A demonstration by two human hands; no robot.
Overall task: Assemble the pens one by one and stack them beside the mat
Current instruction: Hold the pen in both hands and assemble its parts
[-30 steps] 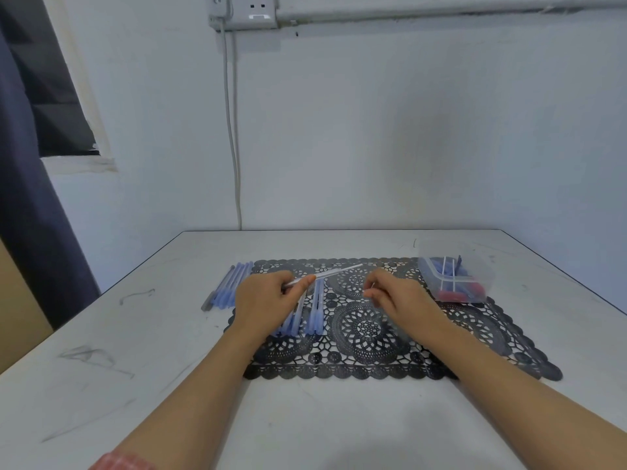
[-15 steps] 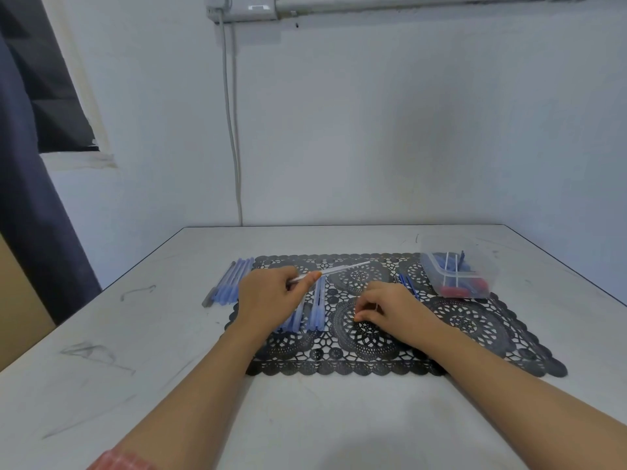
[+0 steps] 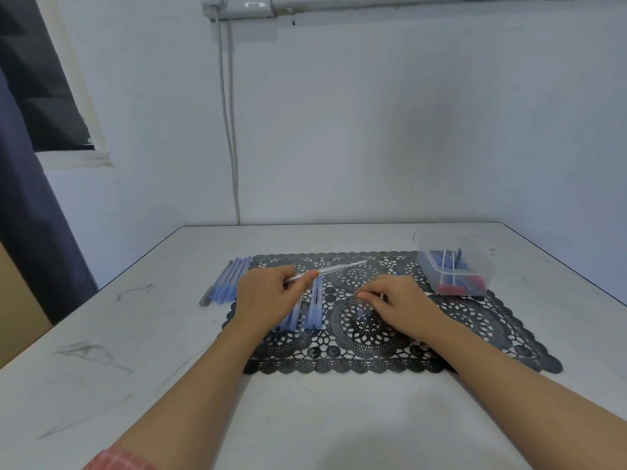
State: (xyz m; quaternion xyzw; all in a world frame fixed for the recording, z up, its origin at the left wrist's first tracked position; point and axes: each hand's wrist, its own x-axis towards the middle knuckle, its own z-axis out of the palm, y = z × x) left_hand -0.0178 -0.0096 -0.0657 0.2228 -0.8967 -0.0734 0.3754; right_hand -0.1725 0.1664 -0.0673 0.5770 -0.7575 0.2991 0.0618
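A black lace mat lies on the white table. My left hand pinches a thin clear pen barrel that points up and to the right above the mat. My right hand is down on the mat's middle, fingertips curled over a small pale-blue pen part. Several blue pen parts lie on the mat beside my left hand. A row of finished blue pens is stacked on the table just left of the mat.
A clear plastic box with refills and red and blue small parts stands on the mat's far right corner. A cable runs down the wall from a socket. A dark curtain hangs at the left.
My right hand has dropped from above the mat and slid left onto its middle, closing its fingertips on a small part. My left hand has kept the barrel almost still.
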